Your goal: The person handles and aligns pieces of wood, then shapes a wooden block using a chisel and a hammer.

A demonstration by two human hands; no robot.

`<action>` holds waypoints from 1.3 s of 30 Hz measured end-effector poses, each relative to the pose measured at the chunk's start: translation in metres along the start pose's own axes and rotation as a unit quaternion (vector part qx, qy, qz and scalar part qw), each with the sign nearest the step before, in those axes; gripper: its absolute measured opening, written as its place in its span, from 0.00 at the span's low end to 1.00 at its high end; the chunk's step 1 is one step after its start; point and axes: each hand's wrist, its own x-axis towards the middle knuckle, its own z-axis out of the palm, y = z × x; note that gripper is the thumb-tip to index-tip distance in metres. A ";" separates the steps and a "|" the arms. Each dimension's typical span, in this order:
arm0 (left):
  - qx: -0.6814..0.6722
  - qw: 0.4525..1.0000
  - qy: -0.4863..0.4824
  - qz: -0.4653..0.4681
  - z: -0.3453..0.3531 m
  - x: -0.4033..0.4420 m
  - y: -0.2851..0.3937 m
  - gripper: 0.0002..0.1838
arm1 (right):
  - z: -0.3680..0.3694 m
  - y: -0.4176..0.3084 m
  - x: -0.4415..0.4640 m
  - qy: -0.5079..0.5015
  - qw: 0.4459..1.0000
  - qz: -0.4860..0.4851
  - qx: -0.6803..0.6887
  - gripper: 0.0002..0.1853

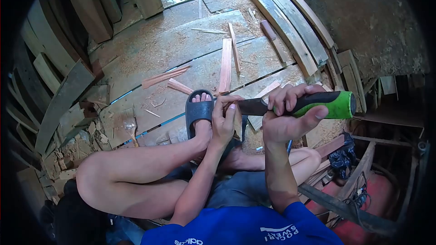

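My right hand is wrapped round the green and black handle of a chisel, its thumb stretched along the side. The dark blade points left and runs to my left hand. There my fingers are closed at the blade's far end, which they hide. Just below the blade, beside my left palm, a small piece of wood partly shows. Both hands are above my feet, near a dark sandal.
Wood shavings and offcuts, including a flat strip, lie on the plank floor. Curved timbers stand at the upper right and more boards lean at the left. A paintbrush lies left of my foot. A metal frame is at the lower right.
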 end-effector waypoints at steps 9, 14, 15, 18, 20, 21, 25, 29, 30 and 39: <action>0.011 0.999 0.015 0.031 0.001 0.001 0.000 0.10 | 0.003 0.011 -0.001 -0.094 0.994 -0.022 -0.051 0.33; 0.006 0.999 0.002 0.032 -0.003 0.002 0.007 0.14 | 0.005 0.014 0.002 -0.066 0.997 0.000 -0.043 0.34; 0.002 1.000 0.002 0.030 -0.004 0.002 0.006 0.14 | 0.006 0.014 0.002 -0.064 0.997 -0.001 -0.044 0.34; -0.026 0.999 -0.004 0.021 -0.006 0.002 0.006 0.16 | 0.007 0.013 -0.001 -0.063 0.997 -0.003 -0.055 0.34; -0.040 0.999 -0.012 0.010 -0.008 0.003 0.008 0.18 | 0.008 0.011 -0.005 -0.071 0.995 -0.004 -0.074 0.33; -0.041 0.999 -0.016 0.002 -0.009 0.004 0.009 0.19 | 0.011 0.008 -0.008 -0.071 0.996 0.009 -0.057 0.32; -0.070 0.997 -0.037 -0.018 -0.016 0.008 0.006 0.20 | 0.004 0.017 -0.009 -0.094 0.994 -0.014 -0.054 0.28; -0.031 0.999 -0.027 -0.004 -0.016 0.015 0.020 0.23 | 0.002 0.019 -0.008 -0.119 0.992 -0.031 -0.032 0.24; 0.008 0.999 -0.032 0.032 -0.011 0.021 0.042 0.25 | 0.002 0.019 -0.008 -0.124 0.991 -0.034 -0.024 0.23; 0.235 0.874 -0.315 0.286 0.094 0.055 0.218 0.49 | 0.001 0.015 -0.011 -0.098 0.994 -0.007 -0.045 0.16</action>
